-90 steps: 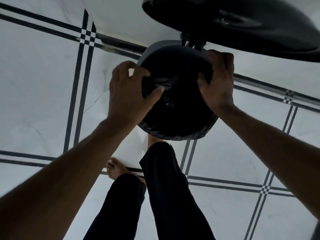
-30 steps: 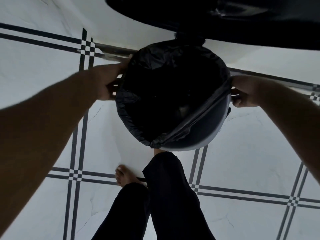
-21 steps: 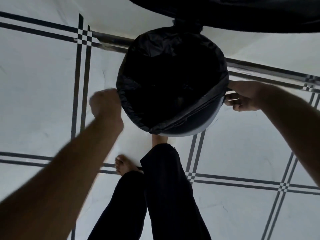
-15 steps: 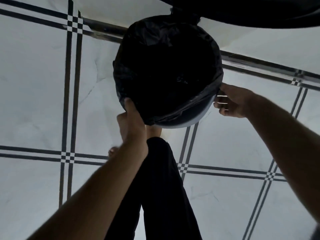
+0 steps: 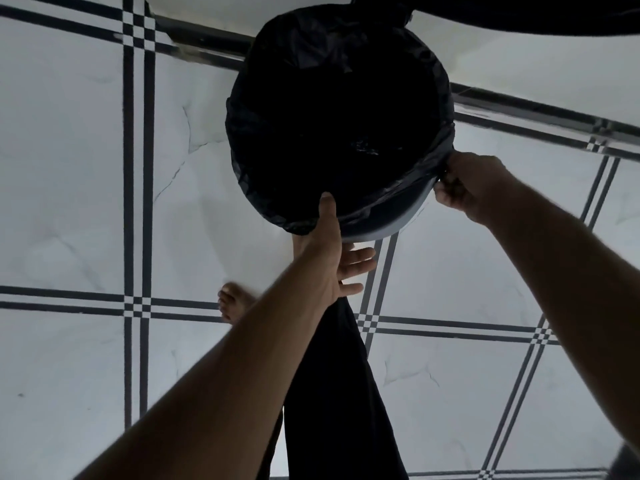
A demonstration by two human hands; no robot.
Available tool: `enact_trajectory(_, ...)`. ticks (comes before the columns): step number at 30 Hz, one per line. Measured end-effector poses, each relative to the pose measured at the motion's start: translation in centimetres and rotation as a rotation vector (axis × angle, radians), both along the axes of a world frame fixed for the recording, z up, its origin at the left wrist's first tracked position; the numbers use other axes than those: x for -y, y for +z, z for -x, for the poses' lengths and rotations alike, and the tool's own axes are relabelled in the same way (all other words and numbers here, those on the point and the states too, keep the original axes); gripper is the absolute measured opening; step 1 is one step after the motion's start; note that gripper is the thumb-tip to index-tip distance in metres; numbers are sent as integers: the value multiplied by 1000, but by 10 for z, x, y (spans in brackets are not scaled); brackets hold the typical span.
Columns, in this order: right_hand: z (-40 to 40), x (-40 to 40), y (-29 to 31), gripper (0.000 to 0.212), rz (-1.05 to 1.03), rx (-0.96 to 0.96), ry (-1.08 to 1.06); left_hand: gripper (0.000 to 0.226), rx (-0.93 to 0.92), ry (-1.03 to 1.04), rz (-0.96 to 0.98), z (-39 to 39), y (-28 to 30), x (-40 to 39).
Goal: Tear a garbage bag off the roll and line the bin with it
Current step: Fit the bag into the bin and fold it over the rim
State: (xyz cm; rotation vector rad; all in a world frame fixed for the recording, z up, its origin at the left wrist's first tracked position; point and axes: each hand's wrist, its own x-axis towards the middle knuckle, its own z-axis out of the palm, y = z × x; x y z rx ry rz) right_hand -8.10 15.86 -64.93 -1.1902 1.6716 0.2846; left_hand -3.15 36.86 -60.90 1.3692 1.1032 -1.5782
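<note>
We are well into the lining step: the black garbage bag (image 5: pixel 339 109) is already down inside the bin (image 5: pixel 391 223) and its mouth is folded over most of the rim, so tearing it off the roll looks done. What remains, as we judge it, is the near-right stretch of rim, where the pale wall of the bin shows bare below a slack edge of film.

Starting from the biggest thing, the bin stands on the tiled floor (image 5: pixel 69 168) straight ahead of both our arms, with the bag filling its whole opening. The bag's cuff sits between our two hands, running from one to the other along the near rim.

Our right hand (image 5: pixel 467 185) is at the right side of the rim, fingers curled closed and pinching a gathered bit of the bag's edge against the bin. Our left hand (image 5: pixel 332 251) is at the near side, mostly spread, thumb lying up over the cuff and the other fingers loose below the rim; whether it truly grips the film we cannot tell, as it may only press it.

The next move calls for pulling the slack edge outward and down over the bare rim between the hands, gently, since thin film stretched over a hard lip could tear or slip back off the far side.
</note>
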Motion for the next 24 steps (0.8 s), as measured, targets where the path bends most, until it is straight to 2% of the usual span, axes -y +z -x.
enact_trajectory(5, 9, 0, 5, 14, -3, 108, -88, 34, -42, 6, 34, -3, 2, -2)
enact_trajectory(9, 12, -6, 8, 15, 45, 111, -85, 23, 22, -42, 31, 3, -3, 1)
enact_trajectory(15, 17, -17, 11, 32, 129, 181, -44, 26, 118, -37, -31, 16, -22, 4)
enact_trajectory(20, 35, -17, 11, 20, 137, 310, -13, 32, 164, 222, -136, 36, -29, 12)
enact_trajectory(24, 41, -21, 11, 14, 98, 397, -11, 42, 251, 287, -200, 44, -34, 11)
